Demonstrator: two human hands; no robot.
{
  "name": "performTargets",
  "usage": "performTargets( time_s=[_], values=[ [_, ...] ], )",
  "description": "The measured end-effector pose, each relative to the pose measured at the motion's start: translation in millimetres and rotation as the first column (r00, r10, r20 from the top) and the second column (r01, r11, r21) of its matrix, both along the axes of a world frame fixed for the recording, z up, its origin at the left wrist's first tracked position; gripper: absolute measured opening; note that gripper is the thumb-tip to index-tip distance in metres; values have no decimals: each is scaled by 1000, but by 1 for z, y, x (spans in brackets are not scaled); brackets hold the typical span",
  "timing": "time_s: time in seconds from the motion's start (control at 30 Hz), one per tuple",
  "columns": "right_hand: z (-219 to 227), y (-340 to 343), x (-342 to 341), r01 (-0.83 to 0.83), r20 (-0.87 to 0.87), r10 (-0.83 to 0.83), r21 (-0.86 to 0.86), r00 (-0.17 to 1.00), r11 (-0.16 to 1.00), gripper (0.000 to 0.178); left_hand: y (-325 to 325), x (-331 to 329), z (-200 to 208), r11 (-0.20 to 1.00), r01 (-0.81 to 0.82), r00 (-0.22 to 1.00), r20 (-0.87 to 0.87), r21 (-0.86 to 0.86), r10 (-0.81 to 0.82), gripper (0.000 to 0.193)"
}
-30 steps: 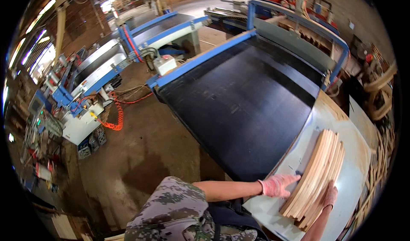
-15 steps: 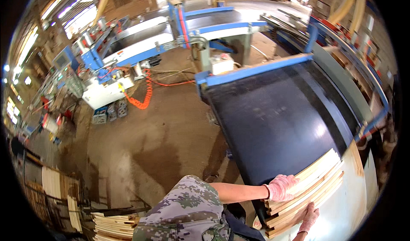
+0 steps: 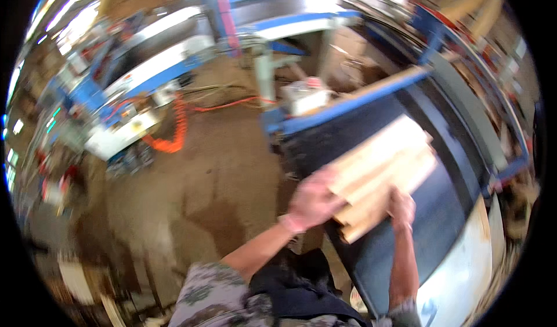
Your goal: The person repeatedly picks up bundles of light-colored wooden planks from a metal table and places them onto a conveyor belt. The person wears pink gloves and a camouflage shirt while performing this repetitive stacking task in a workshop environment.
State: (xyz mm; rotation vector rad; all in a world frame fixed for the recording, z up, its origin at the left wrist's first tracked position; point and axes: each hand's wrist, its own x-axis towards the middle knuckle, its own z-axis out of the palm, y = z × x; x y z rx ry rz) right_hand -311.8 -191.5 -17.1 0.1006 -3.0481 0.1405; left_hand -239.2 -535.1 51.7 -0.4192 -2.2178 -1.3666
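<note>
A bundle of pale wooden strips (image 3: 380, 170) is held between my two gloved hands, over the black conveyor belt (image 3: 371, 269). My left hand (image 3: 316, 199) grips the bundle at its near left end. On its right long side, close to the near end, my right hand (image 3: 401, 207) is closed against the strips. The strips lie side by side, with their ends slightly uneven. Motion blurs the hands and wood, and I cannot tell whether the bundle touches the belt.
A blue rail (image 3: 354, 100) borders the belt's far side. The pale smooth tabletop (image 3: 458, 269) adjoins the belt at the near right. Across the brown floor (image 3: 191, 193) stands another blue-and-white conveyor (image 3: 156, 66), with a coiled orange hose (image 3: 178, 124) beside it. Wood pieces (image 3: 75, 278) stand at the lower left.
Both hands have carried the wooden strips from the pale tabletop and belt's near edge, away and leftward, over the middle of the black belt. The view has shifted slightly and blurred.
</note>
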Motion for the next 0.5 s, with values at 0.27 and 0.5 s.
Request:
performTargets(
  time_s=[0.27, 0.5],
  values=[
    [14, -104, -135, 460, 311, -346, -694, 885, 554, 55, -139, 124, -115, 836, -484, 611, 784, 260, 110, 42],
    [39, -70, -82, 397, 397, -62, -872, 916, 285, 21, -76, 141, -192, 928, -3, 425, 840, 373, -337, 32]
  ],
)
